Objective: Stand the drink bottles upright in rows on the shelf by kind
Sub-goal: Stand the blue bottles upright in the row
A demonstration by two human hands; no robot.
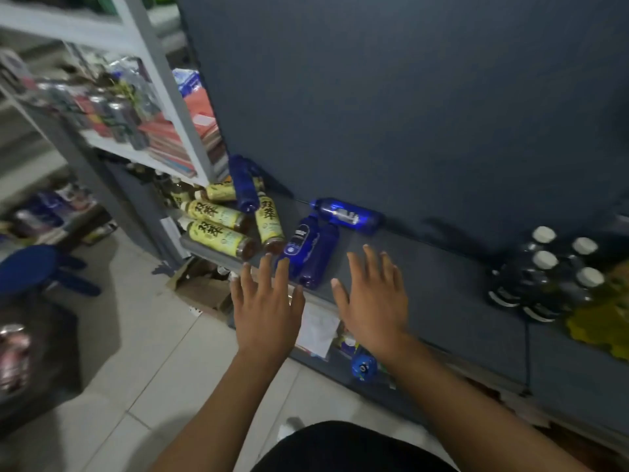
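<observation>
Shelf (442, 301) | blue bottles (308, 253), yellow bottles (218, 238) toppled (white-capped bottles (544, 264) upright) | left hand (265, 311), right hand (374, 301) spread, empty

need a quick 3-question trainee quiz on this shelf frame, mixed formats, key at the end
1. True or false: the yellow-label bottles lie on their sides on the shelf.
2. Which bottles stand upright? A) blue bottles B) white-capped dark bottles C) yellow-label bottles
3. Fill in: the left hand and right hand are both ____, holding nothing.
Key: 1 true; 2 B; 3 open.
</observation>
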